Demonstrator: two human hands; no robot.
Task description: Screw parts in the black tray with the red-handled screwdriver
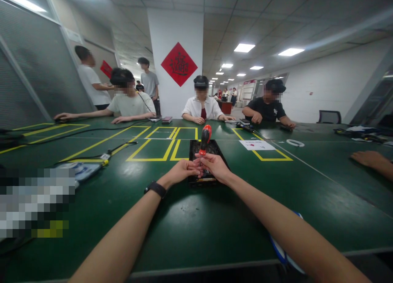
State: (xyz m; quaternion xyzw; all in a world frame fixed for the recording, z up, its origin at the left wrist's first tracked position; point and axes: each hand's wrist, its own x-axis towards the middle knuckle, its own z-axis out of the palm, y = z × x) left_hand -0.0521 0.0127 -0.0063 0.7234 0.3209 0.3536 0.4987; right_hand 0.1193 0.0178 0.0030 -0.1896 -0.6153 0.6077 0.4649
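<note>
A screwdriver (205,140) with a red and black handle stands nearly upright, handle at the top, above a black tray (221,153). My right hand (216,167) has its fingers closed on it just below the handle. Close against it, my left hand (183,171) is pinched around the spot where the shaft runs down; what lies between its fingers is hidden. Dark contents in the tray are partly covered by my hands and cannot be made out. A dark band sits on my left wrist.
Yellow tape outlines (147,159) mark the green table (184,230). A white paper sheet (257,145) and a white ring (295,143) lie to the right. Cables (92,157) and a bagged item (82,171) are at left. Several people sit opposite; another person's hand (368,158) rests at right.
</note>
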